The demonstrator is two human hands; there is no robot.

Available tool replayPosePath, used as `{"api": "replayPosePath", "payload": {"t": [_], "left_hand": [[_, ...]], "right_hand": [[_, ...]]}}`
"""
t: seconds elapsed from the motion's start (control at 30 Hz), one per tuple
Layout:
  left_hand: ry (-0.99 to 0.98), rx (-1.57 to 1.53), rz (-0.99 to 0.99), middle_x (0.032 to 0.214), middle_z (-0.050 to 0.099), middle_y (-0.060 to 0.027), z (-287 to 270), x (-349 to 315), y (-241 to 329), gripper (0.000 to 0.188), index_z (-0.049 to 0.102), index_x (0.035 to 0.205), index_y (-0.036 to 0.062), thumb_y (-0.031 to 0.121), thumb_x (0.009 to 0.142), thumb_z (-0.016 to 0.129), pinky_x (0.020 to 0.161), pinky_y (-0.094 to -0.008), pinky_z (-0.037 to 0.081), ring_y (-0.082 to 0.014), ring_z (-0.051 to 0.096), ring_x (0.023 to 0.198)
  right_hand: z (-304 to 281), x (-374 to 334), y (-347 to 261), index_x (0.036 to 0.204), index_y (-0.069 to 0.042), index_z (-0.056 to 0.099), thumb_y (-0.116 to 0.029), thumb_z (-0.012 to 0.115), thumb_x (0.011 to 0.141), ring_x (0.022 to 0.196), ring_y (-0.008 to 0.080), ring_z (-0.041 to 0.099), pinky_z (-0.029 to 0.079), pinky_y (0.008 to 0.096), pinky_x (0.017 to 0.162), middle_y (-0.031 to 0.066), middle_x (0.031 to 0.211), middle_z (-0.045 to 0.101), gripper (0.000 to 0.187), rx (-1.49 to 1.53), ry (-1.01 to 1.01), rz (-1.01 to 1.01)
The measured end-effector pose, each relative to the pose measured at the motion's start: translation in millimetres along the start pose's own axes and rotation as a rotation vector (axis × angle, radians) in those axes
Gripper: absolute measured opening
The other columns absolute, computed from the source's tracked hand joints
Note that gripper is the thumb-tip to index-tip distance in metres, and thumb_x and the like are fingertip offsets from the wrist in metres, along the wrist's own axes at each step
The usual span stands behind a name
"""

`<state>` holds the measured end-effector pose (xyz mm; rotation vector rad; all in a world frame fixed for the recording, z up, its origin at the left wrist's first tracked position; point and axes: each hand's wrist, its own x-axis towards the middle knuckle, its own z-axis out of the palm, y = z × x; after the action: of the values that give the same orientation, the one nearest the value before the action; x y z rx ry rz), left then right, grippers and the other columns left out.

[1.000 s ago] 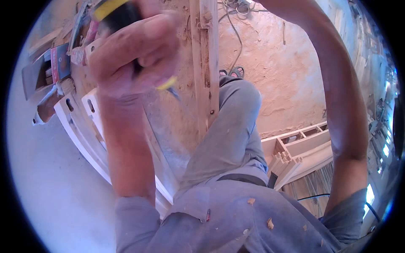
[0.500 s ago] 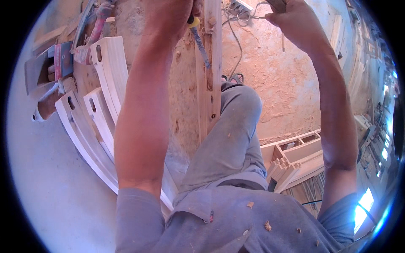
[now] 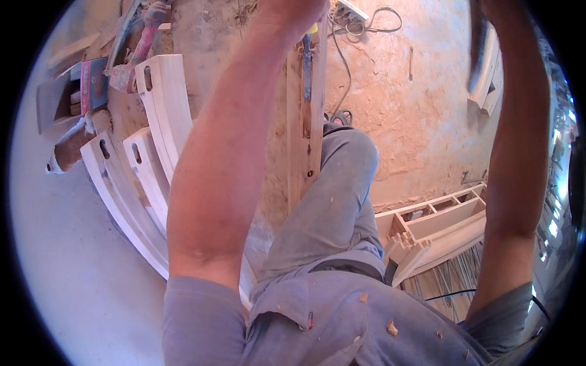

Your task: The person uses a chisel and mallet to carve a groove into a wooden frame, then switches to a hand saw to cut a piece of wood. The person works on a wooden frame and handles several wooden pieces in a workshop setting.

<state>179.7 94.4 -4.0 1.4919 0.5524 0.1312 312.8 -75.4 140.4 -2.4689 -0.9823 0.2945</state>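
At the top edge my left hand (image 3: 299, 7) is closed around a chisel (image 3: 307, 70), its fingers partly cut off by the frame. Below the hand show a bit of yellow handle and the bluish, dusty blade. That blade lies along a slot in a pale wooden beam (image 3: 295, 155), which runs up past my leg. My right hand (image 3: 497, 8) is raised at the top right, mostly out of frame. Beside it is a dark, motion-blurred thing (image 3: 478, 52) that it seems to grip; its kind is unclear.
Slotted pale wood pieces (image 3: 165, 91) lean at the left, near a dusty pink-handled tool (image 3: 145, 36) and a box (image 3: 93, 85). At the right lie a wooden frame (image 3: 442, 216) and thin rods (image 3: 436, 290). A cable (image 3: 347, 73) crosses the dusty floor.
My right hand has swung up and to the right, away from the beam. My left hand has shifted right, and the chisel has turned from slanting to nearly in line with the slot.
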Motion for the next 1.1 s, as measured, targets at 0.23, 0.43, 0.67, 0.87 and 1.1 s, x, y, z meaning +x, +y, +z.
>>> {"api": "replayPosePath", "payload": {"t": [0.23, 0.43, 0.67, 0.87, 1.1], "left_hand": [[0.013, 0.028, -0.011, 0.061, 0.059, -0.0002, 16.3, -7.1, 2.3, 0.015, 0.064, 0.068, 0.003, 0.011, 0.079, 0.069, 0.048, -0.0329, 0.038, -0.0097, 0.054, 0.053], [0.014, -0.03, 0.056, 0.061, 0.057, 0.0005, 16.8, 9.9, -19.5, 0.013, 0.063, 0.068, 0.0037, 0.009, 0.079, 0.068, 0.05, -0.0326, 0.039, -0.0095, 0.053, 0.054], [0.106, 0.116, -0.046, 0.06, 0.059, -0.0026, 6.4, -3.6, -12.3, 0.013, 0.064, 0.069, 0.0044, 0.011, 0.08, 0.068, 0.051, -0.0357, 0.042, -0.0131, 0.056, 0.054], [0.028, 0.104, -0.147, 0.06, 0.058, -0.0017, 11.0, -5.6, -1.3, 0.011, 0.065, 0.071, 0.0059, 0.011, 0.081, 0.068, 0.047, -0.0345, 0.042, -0.0122, 0.055, 0.051], [0.075, -0.127, 0.07, 0.059, 0.056, 0.0004, 16.8, -12.6, -26.5, 0.013, 0.064, 0.07, 0.0076, 0.011, 0.082, 0.069, 0.044, -0.0328, 0.039, -0.0099, 0.053, 0.05]], "right_hand": [[53.8, 6.6, -49.2, 0.101, -0.001, 0.072, -0.002, 0.06, 0.082, 0.096, 0.0382, 0.071, 0.056, 0.047, 0.086, 0.021, 0.094, 0.073, 0.022, -0.532, -0.086, -0.012], [49.7, 43.1, -1.4, 0.103, 0.0, 0.072, -0.007, 0.063, 0.087, 0.09, 0.0346, 0.072, 0.057, 0.0454, 0.083, 0.0181, 0.091, 0.074, 0.019, -0.351, 0.12, -0.074], [63.8, 31.1, -47.1, 0.111, -0.001, 0.073, -0.002, 0.057, 0.086, 0.103, 0.0376, 0.07, 0.054, 0.0476, 0.091, 0.0201, 0.105, 0.074, 0.03, -0.662, -0.402, 0.034], [65.3, 30.2, -4.5, 0.1, -0.001, 0.074, -0.005, 0.062, 0.085, 0.096, 0.0402, 0.071, 0.055, 0.0483, 0.087, 0.0213, 0.098, 0.074, 0.019, -0.611, -0.094, 0.061], [69.4, 25.1, -6.8, 0.103, 0.001, 0.071, -0.007, 0.062, 0.084, 0.102, 0.037, 0.071, 0.055, 0.0479, 0.089, 0.0208, 0.1, 0.074, 0.022, -0.523, -0.134, -0.112]]}}
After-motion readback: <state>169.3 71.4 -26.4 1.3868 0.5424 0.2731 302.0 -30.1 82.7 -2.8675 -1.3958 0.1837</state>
